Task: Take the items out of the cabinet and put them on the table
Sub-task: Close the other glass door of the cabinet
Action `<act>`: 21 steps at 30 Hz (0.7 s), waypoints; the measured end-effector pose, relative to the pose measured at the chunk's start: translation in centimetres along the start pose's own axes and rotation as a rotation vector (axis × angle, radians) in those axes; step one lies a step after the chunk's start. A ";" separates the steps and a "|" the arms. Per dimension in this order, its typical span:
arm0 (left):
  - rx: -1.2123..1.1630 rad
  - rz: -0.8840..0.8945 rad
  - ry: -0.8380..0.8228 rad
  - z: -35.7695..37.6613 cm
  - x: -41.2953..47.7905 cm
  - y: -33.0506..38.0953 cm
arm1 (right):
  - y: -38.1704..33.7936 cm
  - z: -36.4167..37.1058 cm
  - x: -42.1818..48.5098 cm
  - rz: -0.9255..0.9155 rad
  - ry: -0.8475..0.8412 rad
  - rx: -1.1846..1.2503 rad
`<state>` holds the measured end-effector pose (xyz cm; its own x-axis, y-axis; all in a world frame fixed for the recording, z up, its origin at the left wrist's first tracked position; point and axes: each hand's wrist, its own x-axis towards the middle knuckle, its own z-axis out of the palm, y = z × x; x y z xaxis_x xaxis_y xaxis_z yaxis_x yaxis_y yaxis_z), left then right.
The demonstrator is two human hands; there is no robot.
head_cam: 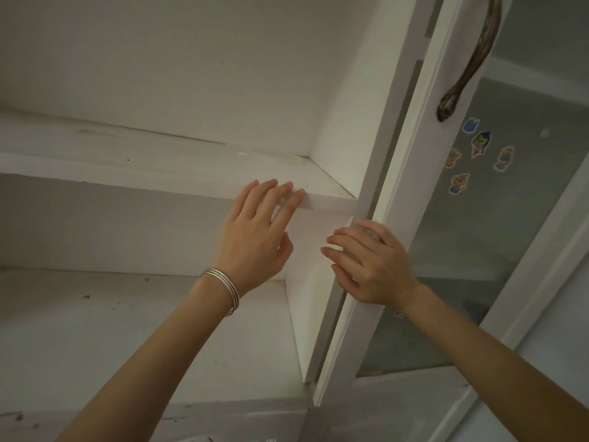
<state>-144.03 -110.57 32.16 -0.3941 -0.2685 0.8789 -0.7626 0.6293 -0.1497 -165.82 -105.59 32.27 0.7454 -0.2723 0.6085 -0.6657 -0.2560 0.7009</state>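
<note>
A white cabinet fills the view, seen from below. Its upper shelf (159,169) and lower shelf (143,330) show bare, stained boards with no items on them. My left hand (258,234), with silver bangles at the wrist, is open with its fingertips touching the front edge of the upper shelf. My right hand (369,266) is open and lies flat on the white frame of the cabinet door (411,173), holding nothing. No table is in view.
The door has a frosted glass pane (497,237) with several small cartoon stickers (481,143) and a curved bronze handle (471,62) near the top. The cabinet's right side wall (347,100) stands between the shelves and the door.
</note>
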 end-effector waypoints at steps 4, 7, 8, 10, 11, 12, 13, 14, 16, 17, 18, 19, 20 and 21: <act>0.007 -0.002 0.039 0.6 -0.1 0.0 | 0.2 0.3 0.0 -0.015 0.021 -0.019; -0.007 -0.015 0.045 0.8 -0.1 0.1 | 0.3 0.3 0.0 -0.024 0.011 -0.028; -0.011 -0.019 0.041 0.9 0.0 0.2 | 0.3 0.2 0.0 -0.020 0.007 -0.036; -0.011 -0.033 0.027 0.9 0.0 0.3 | 0.2 0.3 0.0 -0.010 -0.001 -0.047; -0.009 -0.039 0.022 0.8 0.0 0.3 | 0.1 0.4 0.0 -0.005 -0.007 -0.047; -0.009 -0.041 0.020 0.7 0.0 0.3 | 0.1 0.4 0.1 0.000 -0.011 -0.048; -0.012 -0.037 0.020 0.5 0.1 0.4 | 0.0 0.4 0.1 0.005 -0.008 -0.051; -0.016 -0.032 0.022 0.4 0.2 0.3 | 0.0 0.4 0.1 0.003 -0.001 -0.054; -0.022 -0.026 0.019 0.4 0.2 0.2 | 0.3 0.5 -0.1 -0.019 0.004 -0.049; -0.020 -0.027 0.017 0.4 0.2 0.1 | 0.5 0.7 0.0 -0.032 -0.001 -0.043; -0.015 -0.029 0.020 0.5 0.2 0.0 | 0.7 0.9 0.3 -0.039 -0.013 -0.042; -0.013 -0.030 0.023 0.5 0.2 0.1 | 0.8 1.2 0.5 -0.033 -0.035 -0.051; -0.017 -0.031 0.023 0.5 0.2 0.2 | 0.8 1.6 0.6 -0.018 -0.059 -0.062; -0.024 -0.035 0.021 0.5 0.2 0.2 | 0.9 1.9 0.7 -0.001 -0.079 -0.069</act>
<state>-144.50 -110.86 32.09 -0.3559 -0.2753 0.8931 -0.7634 0.6369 -0.1079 -165.96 -107.75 32.62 0.7390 -0.3449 0.5787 -0.6591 -0.1924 0.7270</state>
